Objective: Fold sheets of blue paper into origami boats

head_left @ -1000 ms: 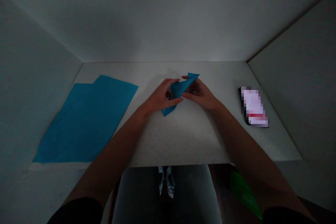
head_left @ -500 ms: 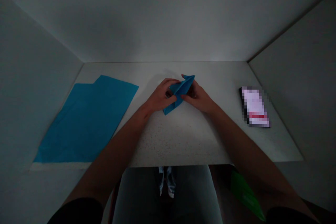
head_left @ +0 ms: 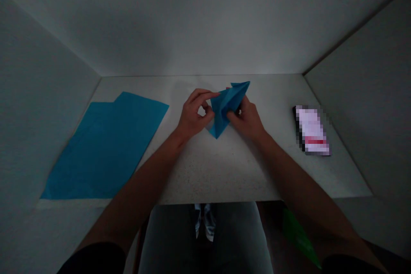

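Between my hands, above the table, is a piece of folded blue paper (head_left: pixel 220 113) with pointed corners and its layers partly spread. My left hand (head_left: pixel 196 111) pinches its left edge between thumb and fingers. On the other side, my right hand (head_left: pixel 246 117) grips the paper with the thumb on the near face; its other fingers are mostly hidden behind the folds. One point of the paper aims up and to the right, another down toward me.
A large blue sheet (head_left: pixel 109 150) lies flat on the left of the white table (head_left: pixel 205 175). To the right rests a phone (head_left: pixel 311 130) with a blurred screen. Walls close in the table at the back and both sides. Something green (head_left: pixel 300 235) is below at the right.
The folded paper has shifted up and to the right and tilted, with its layers more opened out. My right hand moved along with it; my left fingers are now at its left edge.
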`<state>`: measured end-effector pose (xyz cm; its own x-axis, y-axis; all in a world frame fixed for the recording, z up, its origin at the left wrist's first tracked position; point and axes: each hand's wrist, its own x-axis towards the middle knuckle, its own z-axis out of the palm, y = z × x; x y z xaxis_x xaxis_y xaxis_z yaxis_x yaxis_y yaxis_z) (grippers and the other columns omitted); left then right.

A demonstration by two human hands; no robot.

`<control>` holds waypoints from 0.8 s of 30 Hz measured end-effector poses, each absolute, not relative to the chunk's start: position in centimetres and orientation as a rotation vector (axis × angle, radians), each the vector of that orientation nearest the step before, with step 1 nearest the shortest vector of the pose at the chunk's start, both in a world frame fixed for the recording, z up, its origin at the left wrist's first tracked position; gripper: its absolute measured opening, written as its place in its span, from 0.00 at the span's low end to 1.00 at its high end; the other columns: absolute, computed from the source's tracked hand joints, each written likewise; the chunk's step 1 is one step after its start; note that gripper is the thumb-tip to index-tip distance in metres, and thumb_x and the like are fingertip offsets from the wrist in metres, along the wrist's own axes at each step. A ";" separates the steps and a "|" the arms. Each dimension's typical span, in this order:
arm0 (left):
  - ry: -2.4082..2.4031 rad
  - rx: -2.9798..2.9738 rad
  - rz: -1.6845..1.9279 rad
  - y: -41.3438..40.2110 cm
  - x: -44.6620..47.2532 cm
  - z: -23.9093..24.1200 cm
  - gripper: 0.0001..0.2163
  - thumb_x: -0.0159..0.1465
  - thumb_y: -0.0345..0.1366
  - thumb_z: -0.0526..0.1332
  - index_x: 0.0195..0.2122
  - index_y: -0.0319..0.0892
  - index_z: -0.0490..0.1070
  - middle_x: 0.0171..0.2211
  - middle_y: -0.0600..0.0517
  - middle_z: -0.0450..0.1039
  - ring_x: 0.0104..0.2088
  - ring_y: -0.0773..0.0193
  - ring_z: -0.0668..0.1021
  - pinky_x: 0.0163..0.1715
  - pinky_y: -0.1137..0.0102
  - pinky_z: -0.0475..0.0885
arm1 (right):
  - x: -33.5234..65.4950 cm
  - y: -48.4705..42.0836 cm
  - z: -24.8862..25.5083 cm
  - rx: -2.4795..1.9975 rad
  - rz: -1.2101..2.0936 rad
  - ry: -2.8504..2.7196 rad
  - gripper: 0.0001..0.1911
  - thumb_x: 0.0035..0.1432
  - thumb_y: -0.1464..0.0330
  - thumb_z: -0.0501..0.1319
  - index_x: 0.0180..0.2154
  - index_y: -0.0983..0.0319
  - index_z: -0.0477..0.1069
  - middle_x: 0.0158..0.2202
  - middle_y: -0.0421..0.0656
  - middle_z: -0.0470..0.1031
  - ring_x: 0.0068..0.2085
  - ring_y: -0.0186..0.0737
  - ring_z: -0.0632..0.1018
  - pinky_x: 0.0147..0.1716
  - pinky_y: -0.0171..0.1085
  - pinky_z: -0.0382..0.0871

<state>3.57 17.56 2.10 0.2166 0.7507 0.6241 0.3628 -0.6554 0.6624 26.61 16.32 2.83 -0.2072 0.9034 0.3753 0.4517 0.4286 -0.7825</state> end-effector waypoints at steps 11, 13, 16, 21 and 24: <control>0.897 2.141 1.183 17.7 3.8 0.6 0.38 0.72 0.63 0.68 0.76 0.51 0.65 0.71 0.37 0.67 0.69 0.44 0.75 0.61 0.52 0.80 | 25.9 16.2 2.6 -1.021 0.729 -1.738 0.24 0.64 0.65 0.65 0.61 0.50 0.75 0.44 0.41 0.82 0.40 0.45 0.80 0.44 0.45 0.78; 0.852 2.109 1.181 17.7 3.9 0.3 0.39 0.71 0.64 0.69 0.77 0.52 0.64 0.72 0.37 0.66 0.68 0.45 0.76 0.58 0.54 0.82 | 26.1 16.5 2.4 -1.026 0.740 -1.736 0.25 0.63 0.65 0.67 0.62 0.50 0.75 0.48 0.43 0.83 0.45 0.48 0.82 0.49 0.47 0.80; 0.847 2.094 1.153 17.8 4.0 0.1 0.39 0.71 0.63 0.70 0.77 0.53 0.65 0.72 0.37 0.66 0.69 0.44 0.76 0.59 0.53 0.82 | 26.8 17.2 2.0 -1.065 0.703 -1.760 0.23 0.60 0.65 0.72 0.57 0.52 0.79 0.51 0.46 0.85 0.53 0.55 0.84 0.54 0.52 0.81; 0.817 2.133 1.152 18.0 4.0 -0.1 0.40 0.70 0.64 0.71 0.76 0.52 0.66 0.71 0.37 0.68 0.71 0.42 0.75 0.71 0.45 0.75 | 27.9 17.7 1.6 -1.169 0.754 -1.743 0.12 0.62 0.64 0.72 0.48 0.55 0.84 0.42 0.45 0.87 0.46 0.56 0.86 0.51 0.54 0.82; 0.777 2.117 1.158 18.1 4.0 -0.4 0.42 0.68 0.63 0.74 0.78 0.54 0.64 0.71 0.37 0.67 0.70 0.40 0.76 0.72 0.43 0.75 | 27.9 17.6 1.8 -1.193 0.807 -1.746 0.15 0.63 0.61 0.72 0.50 0.56 0.84 0.39 0.44 0.87 0.41 0.53 0.85 0.47 0.52 0.82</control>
<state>4.01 18.07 -0.43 0.4488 0.7266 0.5202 0.2062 -0.6506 0.7309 27.87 17.61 1.77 -0.1832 0.9405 0.2862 0.3916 0.3369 -0.8563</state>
